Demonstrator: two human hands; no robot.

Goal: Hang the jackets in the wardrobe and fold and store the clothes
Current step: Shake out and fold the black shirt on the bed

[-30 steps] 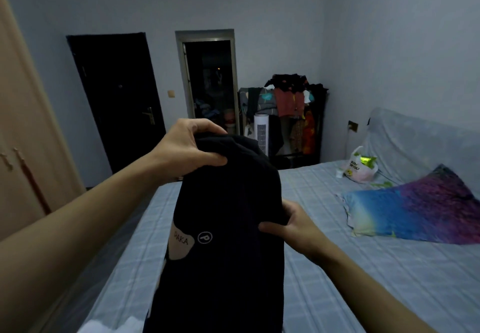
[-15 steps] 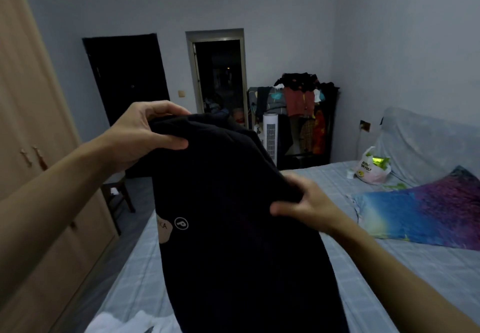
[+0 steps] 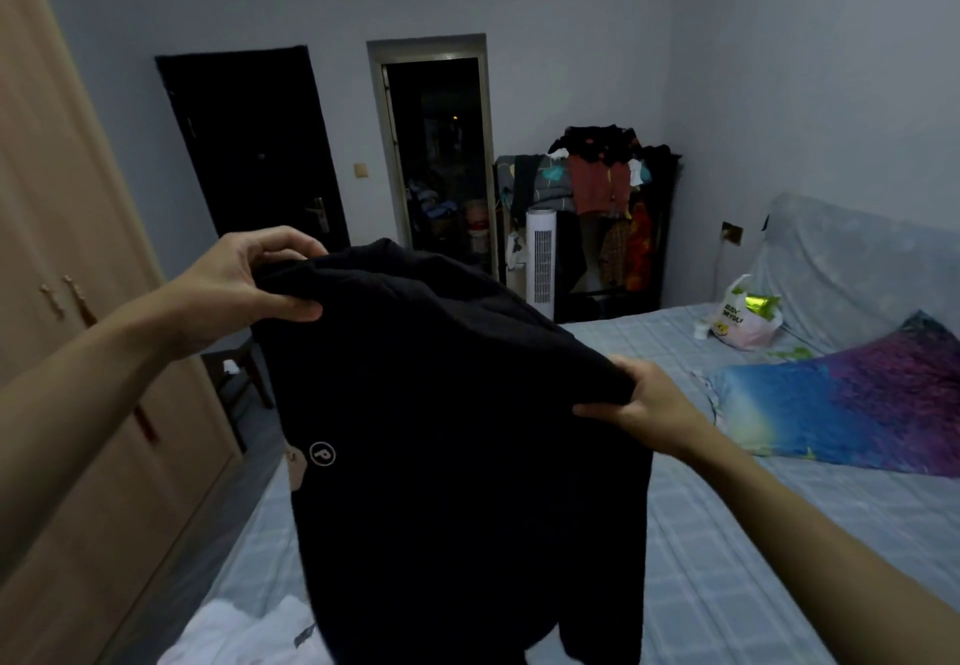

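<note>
I hold a black garment up in front of me above the bed. It has a small round white logo and a pale tag on its left side. My left hand grips its upper left edge, raised high. My right hand pinches its upper right edge, lower down. The cloth hangs spread between both hands, and its bottom runs out of the frame. The wooden wardrobe stands shut on the left.
The bed with a pale checked sheet lies below, with white clothing at its near edge. A colourful pillow and a plastic bag sit to the right. A loaded clothes rack, a white tower fan and a chair stand beyond.
My hands have moved apart, spreading the black garment wider. My left hand has shifted to the left. The view has turned a little towards the wardrobe.
</note>
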